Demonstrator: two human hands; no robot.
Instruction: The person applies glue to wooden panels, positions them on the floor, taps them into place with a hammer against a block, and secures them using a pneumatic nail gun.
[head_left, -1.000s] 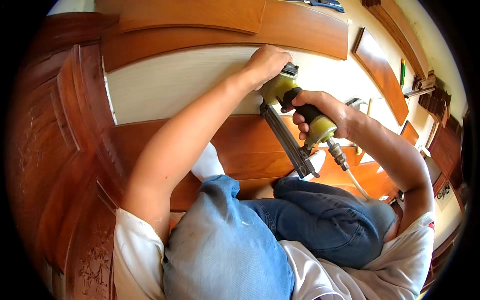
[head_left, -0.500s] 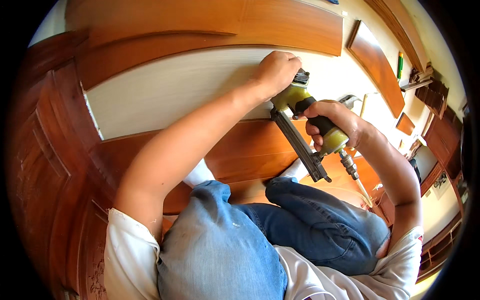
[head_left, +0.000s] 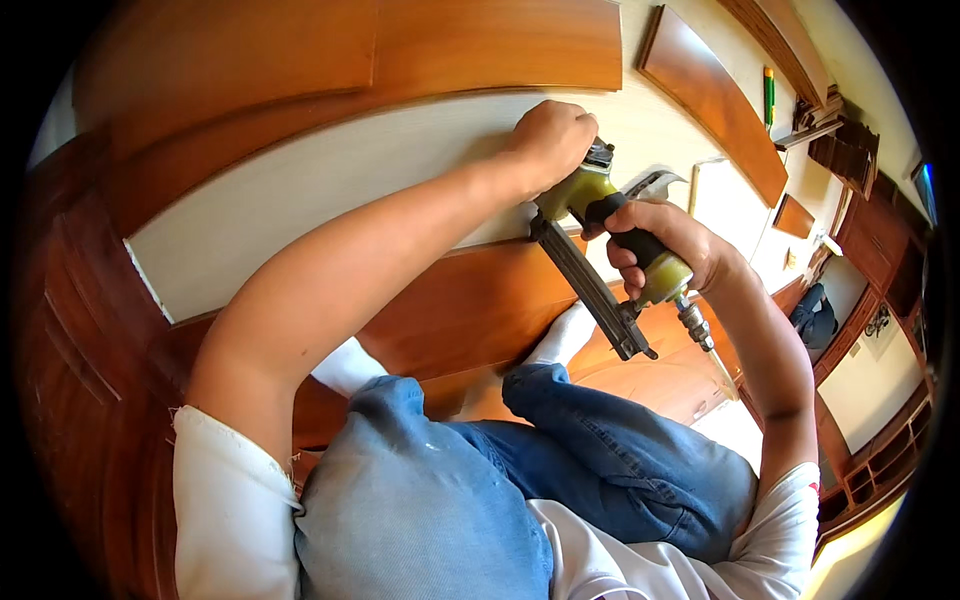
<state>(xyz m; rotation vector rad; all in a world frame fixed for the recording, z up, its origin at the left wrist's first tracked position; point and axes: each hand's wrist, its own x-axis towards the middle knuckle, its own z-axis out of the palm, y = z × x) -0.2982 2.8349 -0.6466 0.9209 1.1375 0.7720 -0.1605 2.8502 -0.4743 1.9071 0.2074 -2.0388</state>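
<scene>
A green and black pneumatic nail gun [head_left: 582, 280] is held between my hands above the floor planks. My right hand [head_left: 668, 240] wraps round its black grip, and an air hose [head_left: 720, 375] runs off the metal coupling at the grip's end. Curled against the gun's head is my left hand [head_left: 553, 147]; its fingertips are partly hidden. The gun's long magazine slants down toward my legs. Below it lies a reddish-brown plank [head_left: 490, 295], its edge along the pale underlay [head_left: 330, 215]. Whether the gun's nose touches the plank is hidden.
Just beyond my right hand lies a claw hammer [head_left: 655, 187], mostly covered. Other brown planks [head_left: 480, 45] run along the far side, with a loose plank [head_left: 710, 100] at the right. A green stick-like tool [head_left: 769, 98] lies farther off. A wooden door panel [head_left: 90, 330] stands at left.
The view has shifted a little, so the far planks and the hammer sit further left. Both hands keep their hold on the nail gun, which stays nearly in place.
</scene>
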